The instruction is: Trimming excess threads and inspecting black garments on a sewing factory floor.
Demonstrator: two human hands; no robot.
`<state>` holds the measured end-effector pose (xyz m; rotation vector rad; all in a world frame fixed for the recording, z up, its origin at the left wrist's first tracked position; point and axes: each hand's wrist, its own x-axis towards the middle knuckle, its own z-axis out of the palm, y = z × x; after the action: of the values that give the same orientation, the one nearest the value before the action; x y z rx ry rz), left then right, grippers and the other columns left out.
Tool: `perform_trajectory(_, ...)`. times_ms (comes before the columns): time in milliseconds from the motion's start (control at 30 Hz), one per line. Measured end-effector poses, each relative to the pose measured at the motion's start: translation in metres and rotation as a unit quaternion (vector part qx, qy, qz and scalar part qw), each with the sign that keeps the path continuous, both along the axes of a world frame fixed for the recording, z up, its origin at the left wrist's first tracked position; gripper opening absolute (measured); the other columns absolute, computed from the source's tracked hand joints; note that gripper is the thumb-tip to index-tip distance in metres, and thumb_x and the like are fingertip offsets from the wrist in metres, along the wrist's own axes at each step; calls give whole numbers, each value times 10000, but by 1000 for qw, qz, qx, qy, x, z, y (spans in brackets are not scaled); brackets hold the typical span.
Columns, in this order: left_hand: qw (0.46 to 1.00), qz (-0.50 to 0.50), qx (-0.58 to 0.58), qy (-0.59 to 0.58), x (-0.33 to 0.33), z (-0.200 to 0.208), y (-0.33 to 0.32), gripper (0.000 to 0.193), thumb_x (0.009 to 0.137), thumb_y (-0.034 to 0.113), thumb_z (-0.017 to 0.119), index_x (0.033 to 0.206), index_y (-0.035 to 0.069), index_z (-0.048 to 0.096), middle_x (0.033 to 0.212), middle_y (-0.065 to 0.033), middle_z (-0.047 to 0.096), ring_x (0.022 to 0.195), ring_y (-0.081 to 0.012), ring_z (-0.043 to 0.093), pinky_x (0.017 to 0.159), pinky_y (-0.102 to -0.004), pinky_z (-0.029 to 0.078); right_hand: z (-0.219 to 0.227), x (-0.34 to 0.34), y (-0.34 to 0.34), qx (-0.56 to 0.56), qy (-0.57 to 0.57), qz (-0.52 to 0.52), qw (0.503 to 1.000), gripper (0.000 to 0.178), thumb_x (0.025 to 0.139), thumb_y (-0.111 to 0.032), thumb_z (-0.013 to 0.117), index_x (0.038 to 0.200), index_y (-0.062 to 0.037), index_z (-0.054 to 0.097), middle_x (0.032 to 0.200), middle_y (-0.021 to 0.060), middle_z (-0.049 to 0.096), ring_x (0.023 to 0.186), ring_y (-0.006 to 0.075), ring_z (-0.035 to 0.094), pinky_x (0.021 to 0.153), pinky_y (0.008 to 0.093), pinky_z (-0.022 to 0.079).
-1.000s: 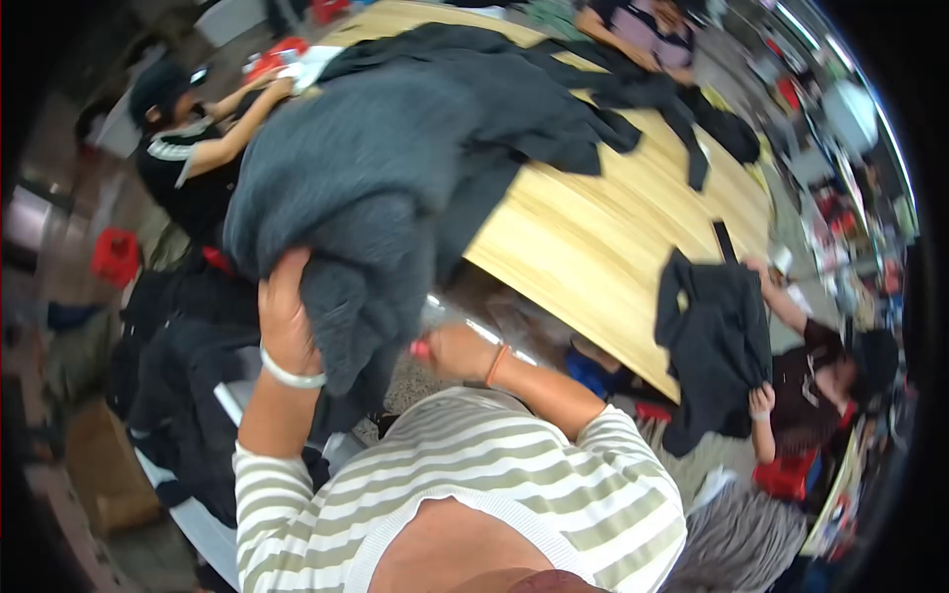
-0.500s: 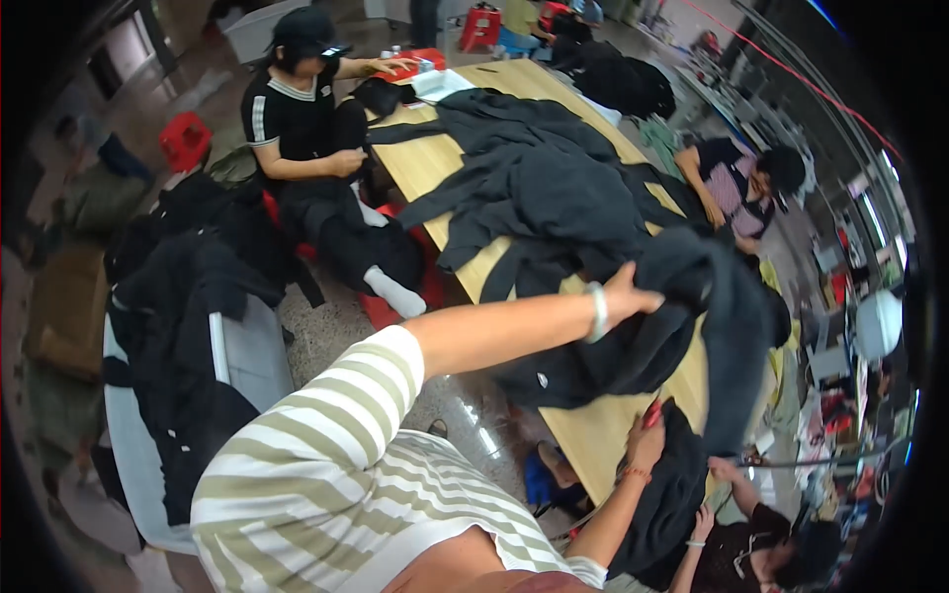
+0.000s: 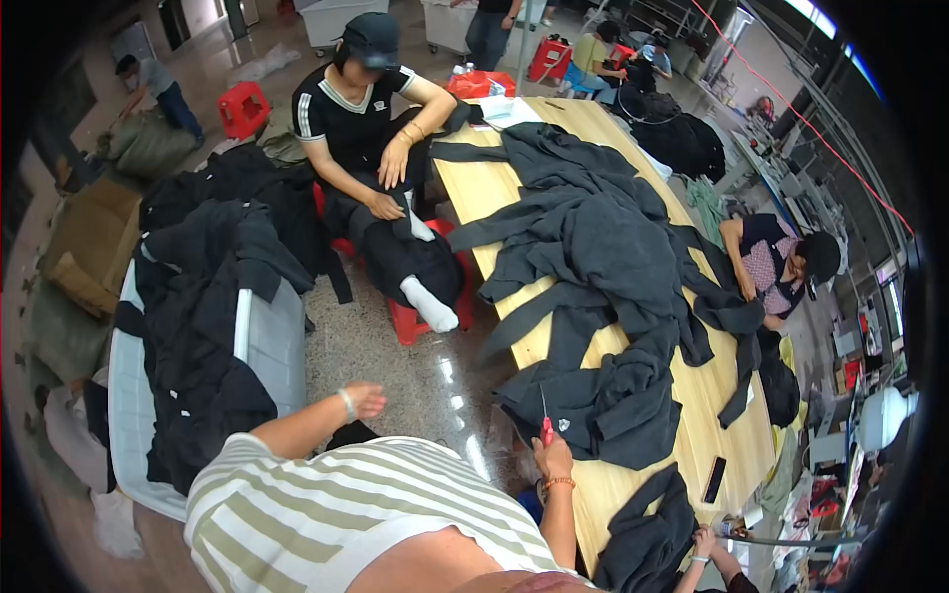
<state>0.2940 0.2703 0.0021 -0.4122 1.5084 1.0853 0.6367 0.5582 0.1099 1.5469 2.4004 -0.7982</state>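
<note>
Red-handled scissors [image 3: 547, 431]: grips them in the right hand [image 3: 554, 458] at the left edge of the tabletop [image 3: 707, 425], pointing across a dark garment [image 3: 623, 425] spread at that edge; cannot tell whether touching. Holds the left hand [image 3: 366, 400] loosely uncurled, well apart from the tabletop, near a white tub [image 3: 273, 341] of dark clothes [image 3: 198, 346].

1. Grey speckled floor [image 3: 341, 371], its polished surface catching bright reflections beside the table
2. Long table [image 3: 741, 445] with a pale wood-grain top, stretching from the foreground toward the back
3. Red plastic stool [image 3: 242, 109] on the floor at upper left, another red stool [image 3: 549, 61] near the table's far end
4. White wheeled bin [image 3: 450, 28] and a second white bin [image 3: 336, 25] at the back
5. Open cardboard box [image 3: 94, 242] toward the left edge
6. Cluttered workbenches [image 3: 736, 170] along the right side
7. Bright strip light [image 3: 813, 18] at upper right, a red cable [image 3: 781, 96] strung diagonally nearby
</note>
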Motion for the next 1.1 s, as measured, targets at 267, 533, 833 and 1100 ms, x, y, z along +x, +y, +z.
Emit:
perform_trajectory(267,992,121,-3,-33,44,-8,-63,329,871,228,600,1160,112,495,1014,-110,617,894,-253,603,771,-408,518,-40,-19,46,8,9,24,1000,528,792,-394,612,1187,-55,526,1000,246,626,958,396,600,821,459,475)
perform_trajectory(533,994,34,79,73,58,23,-10,295,862,259,635,1107,120,546,927,-63,645,791,-168,622,694,-305,523,-68,-5,68,-85,112,-133,981,560,818,-281,640,1285,-40,446,581,80,609,512,193,610,526,342,488)
perform_trajectory(833,992,-9,69,102,64,15,-6,264,881,241,613,1109,125,546,935,-61,645,804,-154,624,684,-291,513,-112,92,133,33,55,-265,962,683,797,-272,644,1371,-43,352,1191,244,554,1103,377,540,935,411,422)
perform_trajectory(1100,991,-18,68,111,85,34,12,243,871,242,622,1069,106,581,913,-31,644,797,-135,615,687,-277,510,-53,78,78,171,55,-164,970,471,800,-257,631,1226,-97,512,942,233,644,885,407,617,775,470,480)
